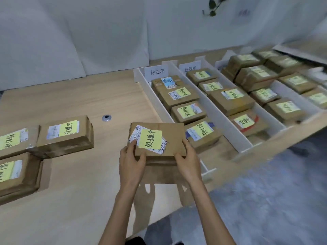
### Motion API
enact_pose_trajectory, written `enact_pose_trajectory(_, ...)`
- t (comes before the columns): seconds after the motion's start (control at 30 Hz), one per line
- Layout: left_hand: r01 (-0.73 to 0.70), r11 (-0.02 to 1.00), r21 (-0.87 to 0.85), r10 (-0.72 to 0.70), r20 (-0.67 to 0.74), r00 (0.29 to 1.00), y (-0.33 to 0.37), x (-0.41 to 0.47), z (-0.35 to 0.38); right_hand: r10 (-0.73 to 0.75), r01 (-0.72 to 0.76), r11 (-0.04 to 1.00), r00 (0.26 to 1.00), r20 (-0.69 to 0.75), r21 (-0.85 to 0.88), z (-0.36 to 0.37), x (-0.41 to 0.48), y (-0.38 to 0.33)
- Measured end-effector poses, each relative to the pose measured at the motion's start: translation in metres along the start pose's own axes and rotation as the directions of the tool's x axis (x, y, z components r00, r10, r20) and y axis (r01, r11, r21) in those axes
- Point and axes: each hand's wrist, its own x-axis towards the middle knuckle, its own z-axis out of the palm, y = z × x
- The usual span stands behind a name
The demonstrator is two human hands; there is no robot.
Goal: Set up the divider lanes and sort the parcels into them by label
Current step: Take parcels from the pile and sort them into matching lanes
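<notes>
**Brown parcel gripped in both hands, just short of the lanes**

Nearest the camera, two bare forearms are stretched out over the pale wooden tabletop [79, 200], with grey floor [265, 209] seen to the right. A brown parcel [171, 137] is held by its near edge. The left hand [131, 160] is curled round the near left corner with the thumb laid on top, and the right hand [187, 160] is wrapped round the near right corner in the same way. A yellow note [150, 138] reading 处理中 is stuck over the parcel's white shipping label. A shadow is cast under the parcel, and it is held just left of the first lane [184, 110].

Out to the left, three unsorted parcels [65, 137] are left lying on the tabletop, each with a yellow note. A metal grommet [106, 118] is set into the wood between them and the lanes.

Further back on the right, the lanes are marked off by white dividers [228, 128]. The first lane is headed by a sign [157, 71] reading 待处理 and is filled with a row of parcels. The second lane [230, 101] is also lined with parcels, under a partly hidden card. More parcels are stacked beyond, blurred.

At the back, a white wall [88, 32] and some green leaves [214, 6] are seen.
</notes>
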Motion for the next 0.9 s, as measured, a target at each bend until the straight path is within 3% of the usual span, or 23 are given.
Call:
enact_pose_trajectory(0.17,-0.163,0.987,-0.007,0.163,0.090,0.982,0.073,-0.016,0.070,0.025,-0.016,0.999,0.982,-0.187,0.049,-0.096,0.015,0.028)
enact_pose_trajectory(0.4,-0.229,0.969,-0.089,0.242,0.179,0.954,0.146,-0.024,0.175,0.078,-0.049,0.995,0.931,-0.356,0.088,-0.197,0.040,0.067)
enact_pose_trajectory(0.57,-0.217,0.962,-0.164,0.254,0.254,0.933,0.188,-0.005,0.258,0.099,-0.074,0.994,0.908,-0.407,0.078,-0.259,0.087,0.090)
enact_pose_trajectory(0.9,-0.211,0.970,-0.121,0.233,0.217,0.948,0.257,0.047,0.354,0.131,-0.119,0.991,0.912,-0.387,0.057,-0.328,0.200,0.103)
